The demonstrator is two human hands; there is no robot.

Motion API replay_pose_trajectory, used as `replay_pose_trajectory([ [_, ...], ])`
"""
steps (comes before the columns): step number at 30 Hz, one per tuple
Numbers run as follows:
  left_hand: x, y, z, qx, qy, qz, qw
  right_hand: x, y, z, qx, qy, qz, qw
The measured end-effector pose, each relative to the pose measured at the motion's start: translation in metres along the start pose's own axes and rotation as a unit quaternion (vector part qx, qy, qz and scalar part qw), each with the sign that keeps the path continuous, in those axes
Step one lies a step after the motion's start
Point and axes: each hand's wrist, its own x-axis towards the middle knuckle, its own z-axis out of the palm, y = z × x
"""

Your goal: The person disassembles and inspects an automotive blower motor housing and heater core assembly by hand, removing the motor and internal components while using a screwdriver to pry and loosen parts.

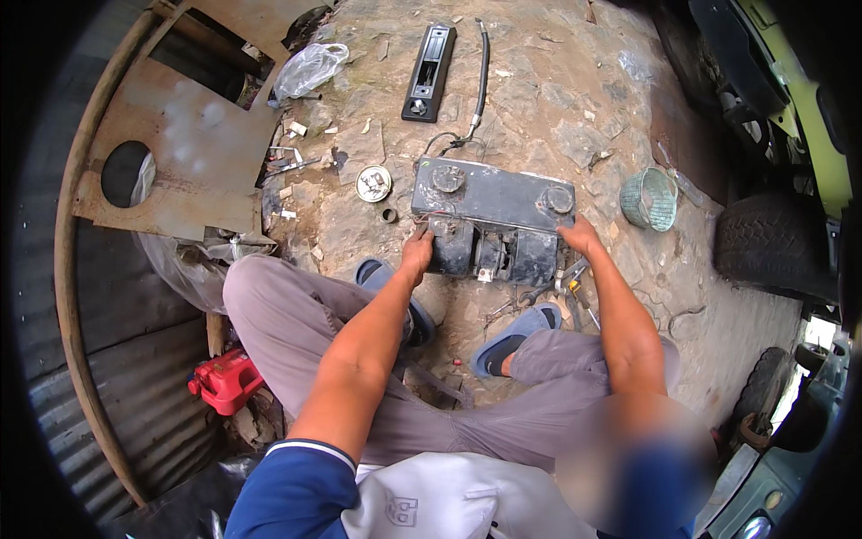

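Note:
A dusty black rectangular housing [492, 193] with two round fittings on top and two drum-like parts [530, 256] along its near side lies before me. My left hand [416, 252] grips its left side, fingers curled at the edge near thin wires. My right hand [577, 235] holds its right end, thumb and fingers closed on it. Below the right end lie wrenches and a yellow-handled tool [573, 286]. Left of the housing are an open round tin [373, 183] and a small metal ring [389, 216]. Behind it, a black hose [482, 81] runs to wiring.
A black panel [428, 72], plastic bag [310, 70] and loose tools [296, 166] lie on stony ground. At left are rusty sheet metal [171, 135] and a red canister [224, 382]. At right are a green basket [648, 199], tire [772, 242] and vehicle body [808, 108].

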Motion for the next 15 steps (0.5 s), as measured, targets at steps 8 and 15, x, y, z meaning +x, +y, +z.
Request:
replay_pose_trajectory([
  [8, 0.014, -0.016, -0.039, 0.232, -0.072, 0.102, 0.965, -0.057, -0.051, -0.074, 0.047, -0.091, -0.058, 0.993],
  [15, -0.039, 0.133, -0.096, 0.228, -0.051, 0.154, 0.960, -0.141, -0.106, -0.093, 0.247, -0.038, -0.061, 0.966],
])
